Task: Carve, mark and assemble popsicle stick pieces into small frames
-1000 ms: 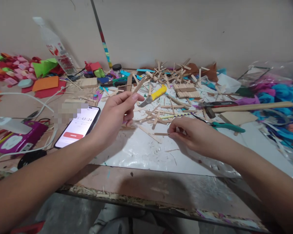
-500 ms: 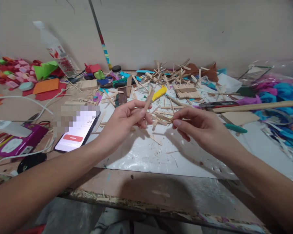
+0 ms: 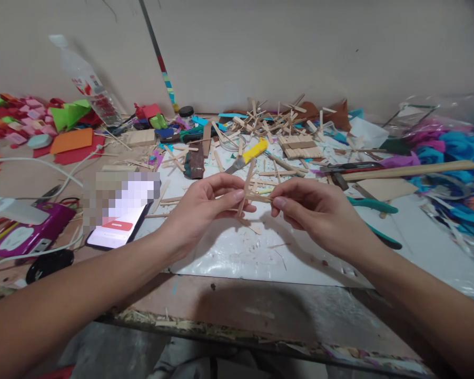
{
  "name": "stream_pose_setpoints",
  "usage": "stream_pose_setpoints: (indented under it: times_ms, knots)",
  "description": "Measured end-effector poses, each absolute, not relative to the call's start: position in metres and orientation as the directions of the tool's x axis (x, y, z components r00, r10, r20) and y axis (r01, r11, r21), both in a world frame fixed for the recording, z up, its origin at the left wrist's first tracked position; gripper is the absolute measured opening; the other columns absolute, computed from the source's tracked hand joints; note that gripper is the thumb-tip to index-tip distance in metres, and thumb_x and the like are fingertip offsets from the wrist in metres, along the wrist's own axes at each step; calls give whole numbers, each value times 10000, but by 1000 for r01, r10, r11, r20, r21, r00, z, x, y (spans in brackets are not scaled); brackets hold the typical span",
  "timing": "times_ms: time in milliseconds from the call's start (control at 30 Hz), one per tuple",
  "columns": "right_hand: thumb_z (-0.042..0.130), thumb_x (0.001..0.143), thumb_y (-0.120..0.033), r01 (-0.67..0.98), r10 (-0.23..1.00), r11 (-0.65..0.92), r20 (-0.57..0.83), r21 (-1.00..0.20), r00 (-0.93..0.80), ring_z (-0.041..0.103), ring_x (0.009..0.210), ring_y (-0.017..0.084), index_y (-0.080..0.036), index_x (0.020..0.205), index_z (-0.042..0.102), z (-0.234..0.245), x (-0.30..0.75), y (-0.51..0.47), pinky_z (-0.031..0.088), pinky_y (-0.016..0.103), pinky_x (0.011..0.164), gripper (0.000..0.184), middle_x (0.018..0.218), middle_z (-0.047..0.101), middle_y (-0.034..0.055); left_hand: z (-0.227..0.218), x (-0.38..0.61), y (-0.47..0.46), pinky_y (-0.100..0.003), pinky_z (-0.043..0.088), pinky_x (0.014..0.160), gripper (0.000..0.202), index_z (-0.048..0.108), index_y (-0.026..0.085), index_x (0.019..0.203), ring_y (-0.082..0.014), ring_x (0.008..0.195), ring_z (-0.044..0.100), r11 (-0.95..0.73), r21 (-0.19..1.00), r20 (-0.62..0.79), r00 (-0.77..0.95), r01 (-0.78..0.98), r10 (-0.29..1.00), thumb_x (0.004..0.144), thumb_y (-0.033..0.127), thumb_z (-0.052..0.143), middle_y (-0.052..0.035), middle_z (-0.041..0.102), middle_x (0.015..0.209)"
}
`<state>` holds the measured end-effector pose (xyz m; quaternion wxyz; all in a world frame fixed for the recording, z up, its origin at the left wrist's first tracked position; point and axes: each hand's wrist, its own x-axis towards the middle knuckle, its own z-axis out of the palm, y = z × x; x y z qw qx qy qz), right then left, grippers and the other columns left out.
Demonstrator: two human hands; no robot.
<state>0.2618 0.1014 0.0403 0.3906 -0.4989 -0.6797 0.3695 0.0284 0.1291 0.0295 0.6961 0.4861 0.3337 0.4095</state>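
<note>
Between thumb and fingers my left hand (image 3: pixel 217 202) pinches a thin wooden craft stick (image 3: pixel 248 183), held steeply tilted. My right hand (image 3: pixel 306 205) is closed on the end of another wooden stick (image 3: pixel 258 198), which points left and meets or crosses the first one. Whether the two are joined I cannot tell. Just behind the hands lies a yellow utility knife (image 3: pixel 255 151) with its blade out. Loose craft sticks (image 3: pixel 278 172) are scattered beneath and beyond my fingers on a white sheet (image 3: pixel 237 258).
A lit phone (image 3: pixel 118 221) lies by my left forearm. Green-handled pliers (image 3: pixel 373 204) rest beside my right wrist. Farther back are a pile of sticks (image 3: pixel 268 123), a leaning plastic bottle (image 3: pixel 89 84) and colourful paper pieces (image 3: pixel 27 116). White cables (image 3: pixel 43 159) cross the left side.
My hands have come closer together, bringing the right stick against the left one. The left stick now stands lower and more upright. The view has shifted slightly.
</note>
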Motion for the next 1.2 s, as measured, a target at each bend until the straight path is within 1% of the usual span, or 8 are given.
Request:
stream_pose_setpoints:
  times_ms: [133,267,367,533,700,833,1033,1200]
  knots:
    - [704,964,-319,395,977,197,145,-897,-156,495,496,89,-202,958,739,38,258,97,365,268,453,122,747,737,10,31,29,128,-281,625,805,209,802,172,1024,-185,884,781,57,992,-19,311,-115,950,884,322,843,-58,817,941]
    - [719,959,-334,322,989,144,123,-936,-82,497,438,80,-190,936,736,38,251,92,354,252,392,147,737,748,21,32,31,125,-352,650,911,293,832,181,1121,-223,978,794,73,989,-35,271,-129,962,882,351,842,-89,835,1065]
    - [711,972,-324,285,989,144,136,-948,-50,520,413,76,-184,909,740,35,246,86,367,241,376,156,705,734,13,30,33,125,-342,646,931,311,835,186,1130,-206,964,790,76,989,-41,262,-124,964,859,334,866,-85,836,1078]
    - [724,967,-300,370,974,217,223,-903,-25,569,455,77,-204,1004,782,28,240,77,459,235,421,119,839,788,36,26,35,122,-306,650,868,301,831,176,1075,-183,875,789,98,981,-44,297,-167,954,836,351,888,-70,840,992]
    - [740,952,-340,149,992,126,122,-981,-30,552,393,89,-194,963,771,26,231,76,420,232,358,150,728,763,25,26,38,118,-273,640,828,252,798,160,1034,-159,809,781,137,977,-69,365,-164,928,842,300,883,-50,826,887]
    - [759,938,-337,109,993,115,111,-987,-42,607,438,115,-195,970,758,23,231,77,509,254,422,146,689,734,7,27,38,118,-273,634,829,227,796,159,991,-157,809,777,157,974,-83,383,-165,920,825,281,891,-47,820,884]
    - [703,984,-315,189,986,163,154,-968,-61,659,498,128,-206,965,753,19,233,75,538,269,483,121,761,755,21,26,34,123,-270,603,847,180,837,188,914,-157,885,754,85,989,-38,361,-117,932,781,279,917,-56,822,1030]
    - [683,984,-258,343,967,256,242,-904,-82,666,512,116,-215,961,756,24,237,74,546,259,514,87,782,772,14,32,29,125,-265,588,832,157,871,225,914,-168,864,750,6,1000,6,373,-31,928,776,277,923,-51,832,950]
